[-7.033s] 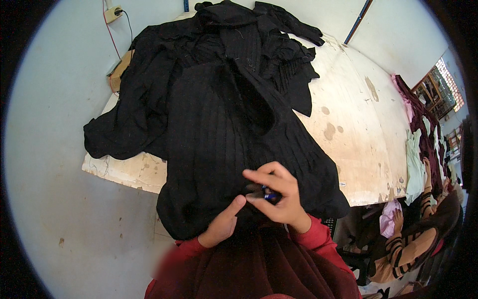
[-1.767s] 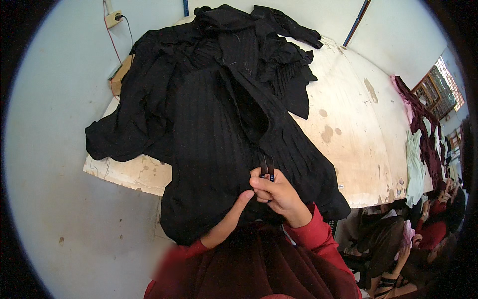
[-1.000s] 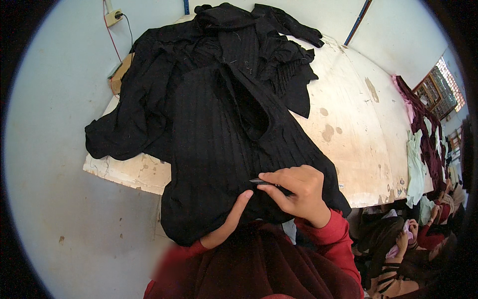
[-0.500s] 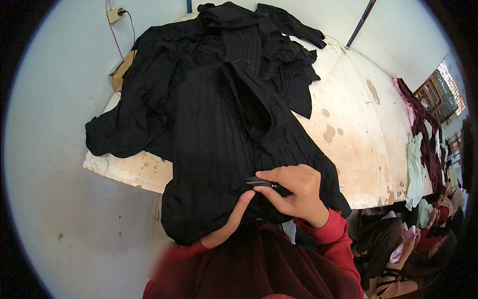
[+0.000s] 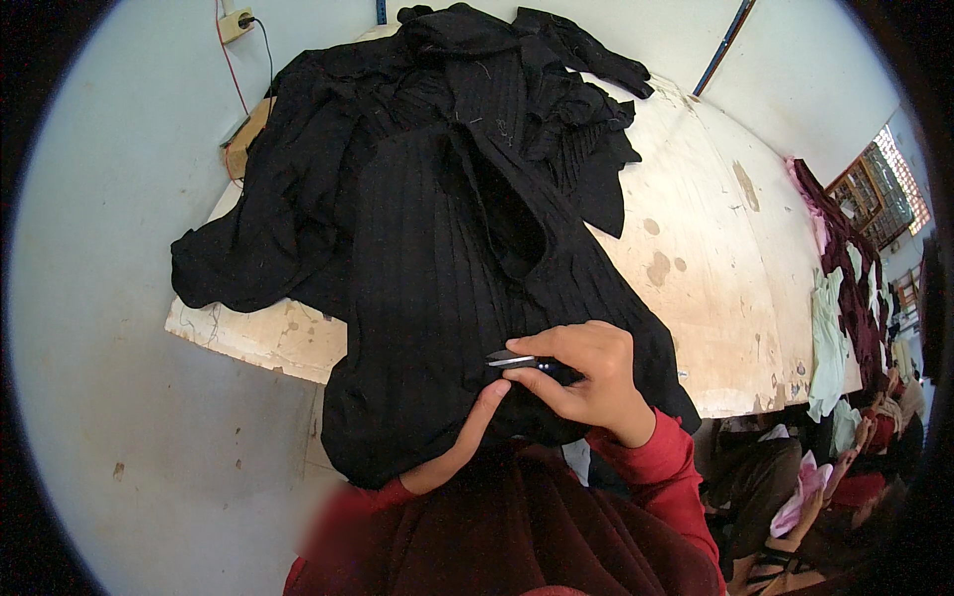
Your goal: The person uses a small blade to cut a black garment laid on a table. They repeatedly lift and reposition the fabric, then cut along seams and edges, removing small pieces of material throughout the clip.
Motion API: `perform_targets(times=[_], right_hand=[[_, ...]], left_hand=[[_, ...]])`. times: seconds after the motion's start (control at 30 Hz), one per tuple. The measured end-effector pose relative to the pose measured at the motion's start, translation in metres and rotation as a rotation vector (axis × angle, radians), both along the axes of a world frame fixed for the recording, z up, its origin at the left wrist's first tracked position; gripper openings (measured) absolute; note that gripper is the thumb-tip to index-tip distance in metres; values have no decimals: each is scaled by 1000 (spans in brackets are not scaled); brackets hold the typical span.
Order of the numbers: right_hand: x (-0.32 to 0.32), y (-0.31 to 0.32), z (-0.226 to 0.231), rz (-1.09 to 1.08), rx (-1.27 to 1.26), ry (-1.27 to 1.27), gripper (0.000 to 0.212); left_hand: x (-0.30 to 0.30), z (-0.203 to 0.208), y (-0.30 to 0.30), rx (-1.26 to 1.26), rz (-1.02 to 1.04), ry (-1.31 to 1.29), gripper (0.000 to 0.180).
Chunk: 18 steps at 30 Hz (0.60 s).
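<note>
A large black pleated garment [image 5: 412, 288] lies over the table, its near part hanging over the edge toward me. My right hand [image 5: 594, 375] grips a small pair of thread snips [image 5: 514, 362], thumb and forefinger on either side, with the blades pointing left just above the cloth. The thumb of my left hand [image 5: 465, 435] presses on the black fabric right below the blade tips. The other left fingers are hidden beneath the cloth, which is held against them. Any thread at the tips is too small to make out.
The pale wooden table [image 5: 715, 258] has worn, stained patches. More bunched black cloth [image 5: 477, 94] is piled at the back. A wall socket [image 5: 237, 25] with a plugged cord is at upper left. Maroon and pale green garments [image 5: 827, 338] drape at the right, where another person handles pink cloth [image 5: 803, 492].
My right hand and the snips have shifted very slightly to the left, the blades catching more light. At the right, the other person's hands and the pink cloth have moved.
</note>
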State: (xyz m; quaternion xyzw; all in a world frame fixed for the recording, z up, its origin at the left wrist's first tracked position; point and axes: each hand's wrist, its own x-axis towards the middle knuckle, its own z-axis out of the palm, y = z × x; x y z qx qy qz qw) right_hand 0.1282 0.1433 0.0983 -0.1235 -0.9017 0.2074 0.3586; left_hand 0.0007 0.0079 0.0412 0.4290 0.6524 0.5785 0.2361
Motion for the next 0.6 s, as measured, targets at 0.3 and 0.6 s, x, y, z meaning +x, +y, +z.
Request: perform_targets(times=[0.3, 0.6], right_hand=[[-3, 0, 0, -4, -16, 9, 18], [-1, 4, -4, 37, -44, -15, 20]], left_hand=[[-3, 9, -1, -5, -4, 129, 30], [-2, 0, -2, -53, 15, 28, 52]])
